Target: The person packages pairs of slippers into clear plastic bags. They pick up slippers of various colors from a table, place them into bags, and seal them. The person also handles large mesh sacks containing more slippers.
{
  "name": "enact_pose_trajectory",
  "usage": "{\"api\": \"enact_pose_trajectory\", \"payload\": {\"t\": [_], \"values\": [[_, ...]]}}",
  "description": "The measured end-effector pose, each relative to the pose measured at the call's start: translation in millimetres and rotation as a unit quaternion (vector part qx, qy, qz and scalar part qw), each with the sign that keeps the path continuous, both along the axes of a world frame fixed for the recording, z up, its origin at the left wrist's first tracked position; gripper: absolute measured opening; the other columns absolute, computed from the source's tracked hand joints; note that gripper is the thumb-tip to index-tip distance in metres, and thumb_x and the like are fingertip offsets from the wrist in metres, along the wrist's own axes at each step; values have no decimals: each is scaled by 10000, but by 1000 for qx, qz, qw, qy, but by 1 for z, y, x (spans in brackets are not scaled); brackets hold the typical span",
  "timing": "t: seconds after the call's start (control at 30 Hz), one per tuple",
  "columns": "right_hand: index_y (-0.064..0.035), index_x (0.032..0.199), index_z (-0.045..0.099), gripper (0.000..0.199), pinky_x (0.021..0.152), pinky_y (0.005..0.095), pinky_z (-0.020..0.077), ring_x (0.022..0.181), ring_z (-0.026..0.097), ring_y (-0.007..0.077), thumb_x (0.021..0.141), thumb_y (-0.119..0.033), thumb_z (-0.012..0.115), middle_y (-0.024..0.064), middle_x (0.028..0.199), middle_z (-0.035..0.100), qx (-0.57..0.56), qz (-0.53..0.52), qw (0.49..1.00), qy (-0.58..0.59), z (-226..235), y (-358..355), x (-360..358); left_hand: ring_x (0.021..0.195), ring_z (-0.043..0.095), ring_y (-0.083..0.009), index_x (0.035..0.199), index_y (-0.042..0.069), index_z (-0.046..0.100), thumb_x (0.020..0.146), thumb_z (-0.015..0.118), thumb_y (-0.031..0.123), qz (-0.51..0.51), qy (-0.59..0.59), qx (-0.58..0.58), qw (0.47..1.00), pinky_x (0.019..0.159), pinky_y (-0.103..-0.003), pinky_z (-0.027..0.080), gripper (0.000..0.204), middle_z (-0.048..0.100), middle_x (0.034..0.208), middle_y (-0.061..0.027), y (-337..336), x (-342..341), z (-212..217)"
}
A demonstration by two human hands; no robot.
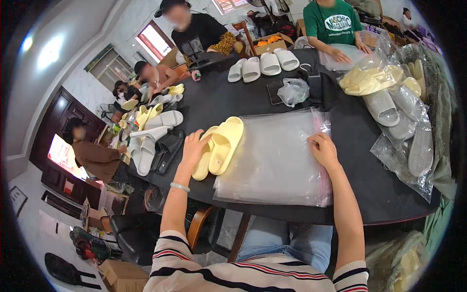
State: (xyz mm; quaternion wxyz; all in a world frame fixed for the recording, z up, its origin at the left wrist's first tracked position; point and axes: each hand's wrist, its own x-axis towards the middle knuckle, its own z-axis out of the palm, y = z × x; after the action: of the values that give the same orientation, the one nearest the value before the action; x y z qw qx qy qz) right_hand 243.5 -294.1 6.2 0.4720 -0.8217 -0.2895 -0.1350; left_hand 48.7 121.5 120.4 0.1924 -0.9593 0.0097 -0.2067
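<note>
Pair of soft pale yellow foam slippers (220,146) lying side by side on the round black desk (369,194), toes pointing away, partly on the left edge of a stack of clear flat plastic bags (275,165). Left hand (193,148) resting on the outer slipper, fingers spread wide over its side, touching it, not closed around it. Thin pale bracelet (179,187) on that wrist. Right hand (323,150) on the far right part of the top bag, fingers bent and pinching the plastic near its pink-striped edge. Row of white foam slippers (262,64) far across the desk. Small crumpled clear bag (293,91) near the middle. Bagged yellow and white slippers (389,92) piled on the right. More loose white and yellow slippers (151,131) at the left rim. Other people sitting around the desk.
</note>
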Motion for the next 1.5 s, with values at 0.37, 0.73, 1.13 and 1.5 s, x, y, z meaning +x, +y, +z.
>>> {"api": "enact_pose_trajectory", "payload": {"t": [0.37, 0.73, 1.13, 1.5], "values": [[-78, 906, 703, 133, 703, 354, 508, 767, 626, 265, 790, -55, 643, 85, 909, 636, -21, 15, 1000, 17, 4, 0, 1, 1042, 570, -371, 1229, 4, 569, 850, 669, 200, 23, -14, -359, 933, 914, -412, 446, 438, 595, 1110, -215, -1, -22, -87], [-119, 922, 715, 159, 719, 348, 504, 807, 623, 251, 772, -101, 667, 71, 916, 626, -33, 0, 999, 20, -3, -1, 4, 1212, 502, -339, 1393, 62, 434, 843, 687, 222, 177, -42, -428, 885, 1011, -389, 406, 626, 533, 1277, -240, 99, 88, -37], [-137, 944, 710, 180, 762, 379, 505, 862, 623, 282, 781, -107, 640, 77, 949, 633, -23, 10, 1000, -9, -5, 3, 6, 1220, 486, -391, 1376, 118, 474, 863, 588, 370, 236, 41, -263, 935, 995, -470, 419, 582, 466, 1355, -237, 141, 94, -26], [-135, 952, 707, 170, 758, 370, 505, 865, 624, 269, 795, -116, 646, 72, 954, 633, -36, 16, 999, 23, -8, -9, 6, 1297, 358, -410, 1317, 177, 545, 782, 673, 503, 311, 49, -188, 930, 941, -660, 370, 639, 289, 1506, -154, 41, 16, -73]]}}
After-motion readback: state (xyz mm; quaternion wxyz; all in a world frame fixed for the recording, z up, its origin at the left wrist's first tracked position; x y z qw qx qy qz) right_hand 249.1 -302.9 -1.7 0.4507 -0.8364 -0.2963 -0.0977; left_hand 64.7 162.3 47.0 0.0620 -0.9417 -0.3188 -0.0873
